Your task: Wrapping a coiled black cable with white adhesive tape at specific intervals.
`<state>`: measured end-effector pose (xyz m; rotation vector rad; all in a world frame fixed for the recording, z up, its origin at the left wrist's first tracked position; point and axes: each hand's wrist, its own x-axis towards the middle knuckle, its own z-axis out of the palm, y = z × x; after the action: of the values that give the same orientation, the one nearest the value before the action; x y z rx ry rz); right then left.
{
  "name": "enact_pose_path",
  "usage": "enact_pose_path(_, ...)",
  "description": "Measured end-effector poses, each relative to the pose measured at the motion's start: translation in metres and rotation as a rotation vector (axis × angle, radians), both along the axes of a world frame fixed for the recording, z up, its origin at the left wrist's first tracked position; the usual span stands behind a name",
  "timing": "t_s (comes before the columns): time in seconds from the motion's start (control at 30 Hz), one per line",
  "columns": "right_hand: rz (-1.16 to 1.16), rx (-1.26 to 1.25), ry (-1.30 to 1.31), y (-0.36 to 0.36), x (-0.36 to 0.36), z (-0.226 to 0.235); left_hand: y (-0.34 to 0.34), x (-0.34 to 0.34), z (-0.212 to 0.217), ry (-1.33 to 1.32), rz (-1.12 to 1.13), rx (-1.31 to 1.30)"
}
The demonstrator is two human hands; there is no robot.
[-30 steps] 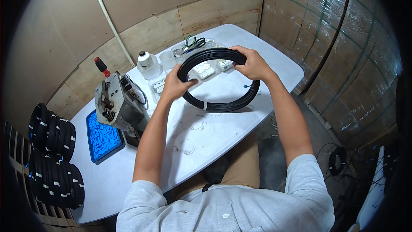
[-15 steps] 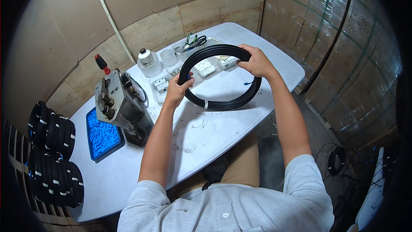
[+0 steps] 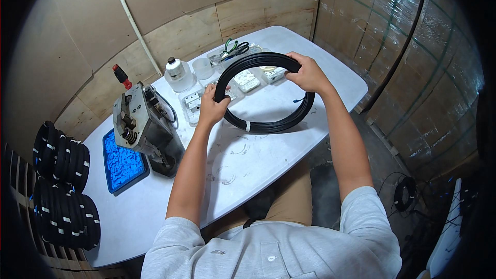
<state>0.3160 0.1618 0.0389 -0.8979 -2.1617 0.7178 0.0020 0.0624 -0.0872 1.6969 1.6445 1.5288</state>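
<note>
A coil of black cable [image 3: 279, 127] stands tilted upright, its lower edge at the white table [image 3: 232, 163]. My left hand [image 3: 213, 106] is closed round the coil's left side. At the upper right of the ring, my right hand [image 3: 308, 74] grips it with the thumb on the inner side. A white tie band [image 3: 248, 126] wraps the coil at the bottom left. Inside the ring at the right, a short cable end with a small blue tip [image 3: 297, 101] sticks out.
Left of my arm stands a metal bench press [image 3: 147, 124] with a red-and-black handle, beside a tray of blue pieces [image 3: 124, 160]. Several finished black coils [image 3: 64, 212] are stacked at the far left. Behind the ring are a white bottle [image 3: 175, 68], pliers [image 3: 230, 46] and clear part boxes [image 3: 248, 81].
My left hand has shifted slightly on the coil's left side, its fingers now further behind the ring. The coil and my right hand have hardly moved.
</note>
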Motion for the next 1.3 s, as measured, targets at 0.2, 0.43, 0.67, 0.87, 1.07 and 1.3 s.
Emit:
enact_pose_path(0.2,-0.056,0.132,-0.03,-0.008,-0.005,0.0,-0.01,0.045,0.019,0.206,0.288,0.336)
enact_pose_path(0.43,-0.149,0.079,-0.094,-0.025,-0.014,0.009,-0.007,0.056,0.028,0.297,0.381,0.263)
enact_pose_path(0.67,-0.148,0.122,-0.095,-0.025,-0.015,0.009,-0.015,0.059,0.025,0.374,0.438,0.415)
enact_pose_path(0.87,-0.161,0.11,-0.104,-0.033,-0.021,0.013,-0.022,0.057,0.013,0.339,0.455,0.386)
enact_pose_path(1.07,-0.203,0.11,-0.128,-0.035,-0.025,0.015,-0.018,0.056,0.004,0.357,0.583,0.435)
enact_pose_path(1.3,-0.267,0.06,-0.131,-0.024,-0.013,0.011,-0.017,0.066,-0.004,0.235,0.473,0.419)
